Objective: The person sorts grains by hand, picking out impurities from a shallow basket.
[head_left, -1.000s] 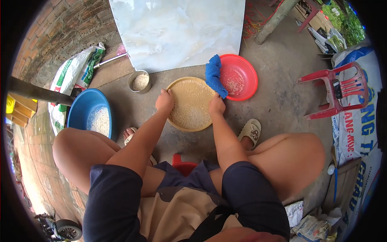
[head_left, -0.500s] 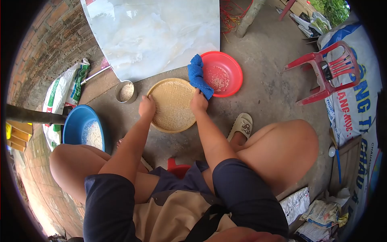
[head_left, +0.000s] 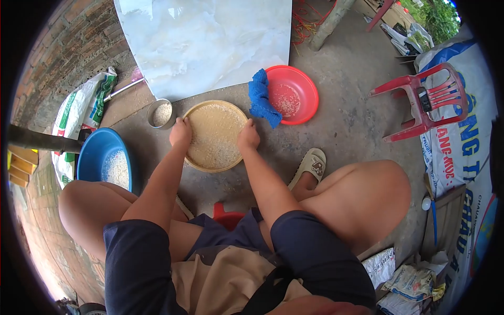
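Out in front of my knees, a round tan winnowing tray point(head_left: 214, 128) with a raised rim hangs above the floor between my hands. Pale grains point(head_left: 223, 151) lie scattered across it, thicker toward the near side. My left hand point(head_left: 180, 133) grips the left rim, fingers wrapped around it. On the opposite rim, my right hand point(head_left: 248, 136) is closed the same way. Just beyond my left hand stands a metal pot point(head_left: 151, 117) with grain inside. A red basin point(head_left: 311, 94) with some grains sits past my right hand, a blue cloth point(head_left: 261, 97) draped over its left edge.
A blue basin point(head_left: 84, 160) holding grain stands by my left knee. A marbled white sheet point(head_left: 205, 44) lies ahead. To the right are a red plastic chair point(head_left: 420, 100) and a large printed tarp point(head_left: 472, 126). A wooden post point(head_left: 332, 23) rises at the back.
Both hands have shifted the tray left, away from the blue cloth and closer to the metal pot. The grains in it have spread differently. The view has moved slightly.
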`<state>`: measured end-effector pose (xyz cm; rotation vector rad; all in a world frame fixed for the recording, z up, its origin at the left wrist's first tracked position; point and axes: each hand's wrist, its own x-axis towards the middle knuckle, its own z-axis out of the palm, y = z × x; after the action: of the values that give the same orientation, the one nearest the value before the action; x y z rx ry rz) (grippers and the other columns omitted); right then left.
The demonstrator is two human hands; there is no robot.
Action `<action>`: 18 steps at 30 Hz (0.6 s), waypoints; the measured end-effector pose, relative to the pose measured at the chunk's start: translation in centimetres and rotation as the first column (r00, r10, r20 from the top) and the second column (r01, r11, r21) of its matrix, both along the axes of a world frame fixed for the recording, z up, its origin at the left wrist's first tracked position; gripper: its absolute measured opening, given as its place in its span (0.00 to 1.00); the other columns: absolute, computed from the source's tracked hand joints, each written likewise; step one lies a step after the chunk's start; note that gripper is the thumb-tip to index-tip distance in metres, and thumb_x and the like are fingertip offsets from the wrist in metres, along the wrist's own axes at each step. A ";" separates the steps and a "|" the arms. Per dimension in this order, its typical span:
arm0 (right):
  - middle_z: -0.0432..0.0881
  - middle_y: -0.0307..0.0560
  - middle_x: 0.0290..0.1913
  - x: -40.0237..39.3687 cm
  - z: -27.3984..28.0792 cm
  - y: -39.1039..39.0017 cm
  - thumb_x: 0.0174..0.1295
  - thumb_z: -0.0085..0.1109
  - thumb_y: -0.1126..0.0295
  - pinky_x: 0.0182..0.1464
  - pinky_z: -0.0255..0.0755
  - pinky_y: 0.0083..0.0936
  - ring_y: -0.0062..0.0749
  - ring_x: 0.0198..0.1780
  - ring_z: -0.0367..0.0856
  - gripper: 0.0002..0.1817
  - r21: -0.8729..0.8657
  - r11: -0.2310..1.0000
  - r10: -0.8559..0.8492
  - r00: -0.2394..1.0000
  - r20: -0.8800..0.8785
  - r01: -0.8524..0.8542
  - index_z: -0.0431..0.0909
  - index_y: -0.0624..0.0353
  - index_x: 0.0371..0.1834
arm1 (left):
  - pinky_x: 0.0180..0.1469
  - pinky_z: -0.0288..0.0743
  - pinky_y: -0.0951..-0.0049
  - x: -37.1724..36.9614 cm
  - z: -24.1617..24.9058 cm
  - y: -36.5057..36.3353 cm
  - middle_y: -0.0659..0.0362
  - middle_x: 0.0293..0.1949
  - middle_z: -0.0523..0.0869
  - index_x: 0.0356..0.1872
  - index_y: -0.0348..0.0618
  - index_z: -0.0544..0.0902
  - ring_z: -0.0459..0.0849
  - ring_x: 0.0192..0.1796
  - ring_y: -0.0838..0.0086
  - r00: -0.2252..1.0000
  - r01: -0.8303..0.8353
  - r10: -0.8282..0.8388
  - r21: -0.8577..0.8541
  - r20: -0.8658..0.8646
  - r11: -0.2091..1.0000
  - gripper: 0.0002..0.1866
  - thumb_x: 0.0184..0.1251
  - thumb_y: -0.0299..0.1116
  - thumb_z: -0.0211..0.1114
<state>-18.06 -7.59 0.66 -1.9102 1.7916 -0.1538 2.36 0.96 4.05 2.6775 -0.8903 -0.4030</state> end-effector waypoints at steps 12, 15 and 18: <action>0.72 0.57 0.50 3.5 0.6 4.8 0.58 0.49 0.72 0.41 0.77 0.40 0.51 0.42 0.80 0.17 0.036 0.997 -0.077 0.995 0.061 0.075 0.62 0.59 0.51 | 0.44 0.73 0.51 3.6 -1.1 2.3 0.43 0.38 0.82 0.42 0.40 0.72 0.81 0.43 0.48 0.999 0.030 -0.031 0.091 0.019 0.995 0.23 0.69 0.51 0.40; 0.73 0.56 0.50 1.9 0.2 2.5 0.59 0.47 0.72 0.41 0.77 0.40 0.50 0.42 0.80 0.17 -0.002 0.998 -0.055 0.998 0.040 0.055 0.63 0.58 0.52 | 0.45 0.73 0.51 2.0 -1.1 1.5 0.42 0.39 0.82 0.43 0.40 0.72 0.81 0.43 0.48 1.000 0.012 -0.013 0.082 0.015 0.997 0.23 0.69 0.51 0.40; 0.74 0.55 0.48 -1.5 -1.1 -1.0 0.61 0.47 0.69 0.39 0.77 0.38 0.47 0.41 0.81 0.17 0.021 0.997 -0.076 0.996 -0.053 0.077 0.64 0.57 0.53 | 0.46 0.72 0.51 -1.7 -1.5 -0.9 0.41 0.40 0.82 0.43 0.40 0.73 0.80 0.44 0.47 0.999 0.000 0.001 0.027 -0.054 1.000 0.24 0.69 0.51 0.40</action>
<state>-19.51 -8.55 -0.43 -1.8463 1.8935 -0.1107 0.69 0.09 2.50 2.6774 -0.8750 -0.4879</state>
